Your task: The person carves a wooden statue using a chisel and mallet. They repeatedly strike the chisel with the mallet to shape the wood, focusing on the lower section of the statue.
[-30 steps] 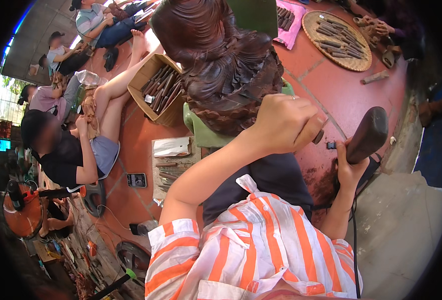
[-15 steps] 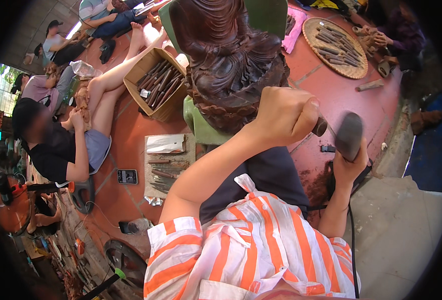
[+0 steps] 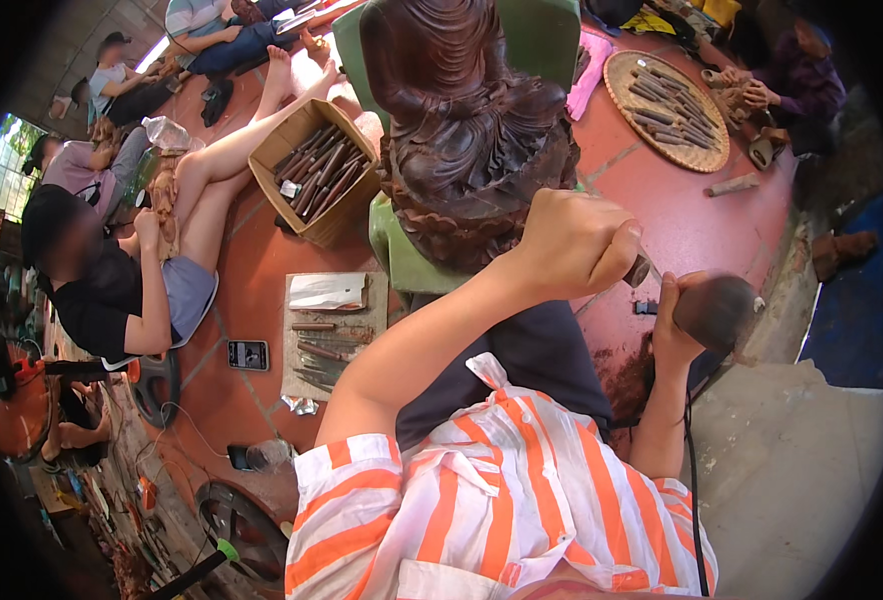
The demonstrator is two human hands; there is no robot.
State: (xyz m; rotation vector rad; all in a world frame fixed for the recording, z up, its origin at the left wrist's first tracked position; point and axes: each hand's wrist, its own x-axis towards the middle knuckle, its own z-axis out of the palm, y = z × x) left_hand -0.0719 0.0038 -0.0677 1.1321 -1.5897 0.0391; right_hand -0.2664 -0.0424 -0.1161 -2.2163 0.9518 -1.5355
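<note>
A dark wooden carved statue (image 3: pixel 462 130) of a seated figure stands in front of me on a green chair (image 3: pixel 402 245). My left hand (image 3: pixel 580 245), next to the lower right of its base, is closed around a carving chisel (image 3: pixel 640 269). Only the butt of the chisel's handle shows past my thumb; the fist hides the blade. To the right, my right hand (image 3: pixel 674 325) grips a mallet (image 3: pixel 718 312) with a dark rounded head, blurred by motion. The mallet head is apart from the chisel's end.
Left of the statue are a cardboard box (image 3: pixel 267 160) of tools and a mat (image 3: pixel 297 385) with more chisels. Near them lies a phone (image 3: pixel 249 354). A round woven tray (image 3: pixel 617 75) with several tools sits at the far right. Other people work at the left and far right.
The mallet in my right hand has swung right and down, away from the chisel's end. My left hand keeps its grip and sits slightly lower in view.
</note>
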